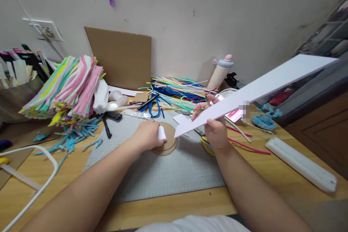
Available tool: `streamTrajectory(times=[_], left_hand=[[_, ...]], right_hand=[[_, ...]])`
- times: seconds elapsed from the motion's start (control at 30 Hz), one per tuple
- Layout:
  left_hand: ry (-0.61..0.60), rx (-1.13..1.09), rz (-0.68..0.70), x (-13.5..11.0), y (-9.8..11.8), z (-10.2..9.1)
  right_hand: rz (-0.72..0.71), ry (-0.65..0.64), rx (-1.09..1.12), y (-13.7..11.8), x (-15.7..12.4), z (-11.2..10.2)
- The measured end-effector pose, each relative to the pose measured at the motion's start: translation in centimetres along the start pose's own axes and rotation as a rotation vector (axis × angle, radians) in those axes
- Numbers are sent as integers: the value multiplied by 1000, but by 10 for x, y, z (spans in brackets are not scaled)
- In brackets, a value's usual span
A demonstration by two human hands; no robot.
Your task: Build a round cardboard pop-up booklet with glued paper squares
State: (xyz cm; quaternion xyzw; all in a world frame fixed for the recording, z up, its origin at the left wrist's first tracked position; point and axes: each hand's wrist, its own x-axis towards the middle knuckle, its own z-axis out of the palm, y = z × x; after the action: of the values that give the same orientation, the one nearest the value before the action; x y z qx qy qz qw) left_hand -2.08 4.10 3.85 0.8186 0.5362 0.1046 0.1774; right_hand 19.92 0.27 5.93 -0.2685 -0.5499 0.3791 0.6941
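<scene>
My left hand (145,134) is closed around a small white piece (162,133), low over a round cardboard disc (170,142); whether the piece touches the disc I cannot tell. The disc lies on a grey cutting mat (168,174) and has a curved line near its rim. In my right hand (217,130) is a long white board strip (261,87), tilted up to the right and raised above the mat. Its near end is cut at a slant, close to the disc's right side. Scissors with yellow handles (207,146) lie partly hidden behind my right hand.
Bundled pastel pipe cleaners (65,87) stand at the left, with blue cut pieces (73,134) below. Loose pipe cleaners (179,92) lie at the back. A cardboard sheet (122,58) leans on the wall. A bottle (220,72) and a white bar (300,163) are to the right.
</scene>
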Motion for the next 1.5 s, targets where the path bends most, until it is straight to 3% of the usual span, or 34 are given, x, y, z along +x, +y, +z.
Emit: streamTrajectory(times=[0.17,0.33,0.47,0.6,0.83,1.03,1.3,1.5], left_hand=[[79,-170,53,-13,-6,-11],[80,-570,94,-23,-13,-5],[75,-881,84,-20,-18,11],[144,-1036,53,-14,-21,20],[120,-1022,143,-17,-19,26],[56,-826,207,-18,-25,27],[73,-698,208,-20,-27,24],[75,-773,203,-21,-23,26]], right_hand=[[132,-228,-7,9,5,6],[208,-504,-76,18,16,25],[251,-546,-297,19,15,28],[358,-589,-414,23,4,21],[404,-625,-293,41,-4,19],[406,-606,-186,52,-6,18],[410,-589,-225,46,-6,22],[414,-604,-240,43,-6,25]])
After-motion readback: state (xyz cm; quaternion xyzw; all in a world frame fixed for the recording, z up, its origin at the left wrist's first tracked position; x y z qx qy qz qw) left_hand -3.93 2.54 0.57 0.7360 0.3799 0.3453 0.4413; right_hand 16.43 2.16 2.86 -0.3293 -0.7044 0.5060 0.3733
